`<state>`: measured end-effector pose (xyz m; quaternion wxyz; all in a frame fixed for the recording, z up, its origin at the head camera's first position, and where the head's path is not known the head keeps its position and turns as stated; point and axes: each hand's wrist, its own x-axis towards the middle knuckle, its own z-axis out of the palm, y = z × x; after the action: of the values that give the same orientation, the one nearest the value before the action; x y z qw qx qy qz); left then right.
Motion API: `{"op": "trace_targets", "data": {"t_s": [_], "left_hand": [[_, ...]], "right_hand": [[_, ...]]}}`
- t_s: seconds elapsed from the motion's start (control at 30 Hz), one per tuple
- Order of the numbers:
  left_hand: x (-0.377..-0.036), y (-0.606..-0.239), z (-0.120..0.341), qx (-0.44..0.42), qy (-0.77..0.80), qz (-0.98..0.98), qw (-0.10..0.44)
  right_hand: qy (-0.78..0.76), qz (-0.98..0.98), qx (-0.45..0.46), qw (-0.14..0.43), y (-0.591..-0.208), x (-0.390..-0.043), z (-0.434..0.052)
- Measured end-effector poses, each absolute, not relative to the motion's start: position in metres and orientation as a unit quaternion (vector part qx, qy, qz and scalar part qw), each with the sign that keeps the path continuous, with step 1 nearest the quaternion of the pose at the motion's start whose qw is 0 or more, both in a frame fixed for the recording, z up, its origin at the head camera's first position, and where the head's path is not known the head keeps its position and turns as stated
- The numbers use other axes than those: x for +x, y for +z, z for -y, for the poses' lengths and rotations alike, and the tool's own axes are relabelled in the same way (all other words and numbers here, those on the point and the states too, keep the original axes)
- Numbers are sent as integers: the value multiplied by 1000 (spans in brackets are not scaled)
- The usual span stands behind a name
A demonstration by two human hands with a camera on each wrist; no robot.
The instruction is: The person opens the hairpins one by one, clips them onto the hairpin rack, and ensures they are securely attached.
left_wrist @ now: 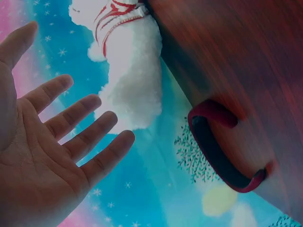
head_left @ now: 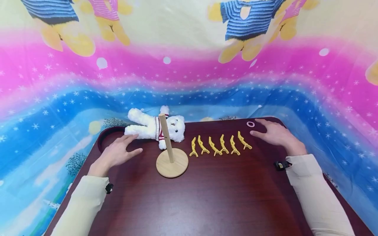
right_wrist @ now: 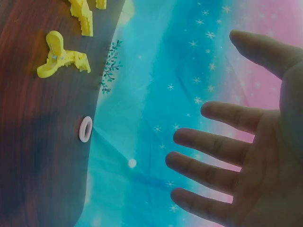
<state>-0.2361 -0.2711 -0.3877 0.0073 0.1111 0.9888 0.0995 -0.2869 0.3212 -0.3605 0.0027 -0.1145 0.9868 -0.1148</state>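
Left hand (head_left: 118,151): fingers straight and spread, near the white teddy bear (head_left: 151,127)'s legs. Right hand (head_left: 277,132): same, pink ring (right_wrist: 82,131) just beside its fingertips, row of six yellow clips (head_left: 217,152) to its left. Wooden stand (head_left: 169,154) between the hands, head view only. Left wrist view gives the whole dark red band (left_wrist: 208,143); head view has it partly hidden past the left hand. Right wrist view resolves a metal spring (right_wrist: 54,57) in one clip. Table (head_left: 200,196) reddish-brown wood grain, snowflake-print cloth (head_left: 189,72) beyond both hands.
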Motion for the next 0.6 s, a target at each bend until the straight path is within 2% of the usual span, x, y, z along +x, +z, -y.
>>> {"op": "trace_targets", "data": {"t_s": [0.6], "left_hand": [[-236, -416, 249, 173, 179, -968, 17]], "right_hand": [[-177, -976, -127, 4, -390, -290, -320]]}}
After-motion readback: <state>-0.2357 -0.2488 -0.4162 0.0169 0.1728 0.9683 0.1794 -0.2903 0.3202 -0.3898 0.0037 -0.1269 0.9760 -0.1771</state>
